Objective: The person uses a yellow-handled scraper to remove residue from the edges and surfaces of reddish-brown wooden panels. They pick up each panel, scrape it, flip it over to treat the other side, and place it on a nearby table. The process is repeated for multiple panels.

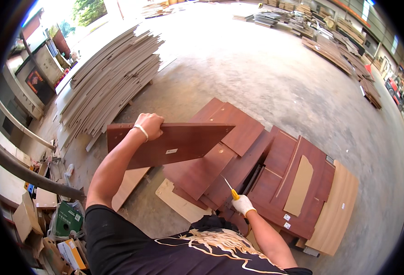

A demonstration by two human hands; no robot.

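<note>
L hand [150,126] has its fingers wrapped over the top edge of the raised panel [188,141], red-brown, at the left side of the panel pile [282,167], w/ a floor gap betw. its left edge & the grey board stack [115,73] far left. R hand [243,205], gloved, fingers curled round the screwdriver [235,195], tip over the pile; concrete floor [266,87] gives lots of room far & right. Count: 1 raised panel, 1 screwdriver, 1 tan strip [299,185] on the pile's right part, 1 pale board [341,206] at its right edge; pile's total unclear b/c of overlap.
</note>
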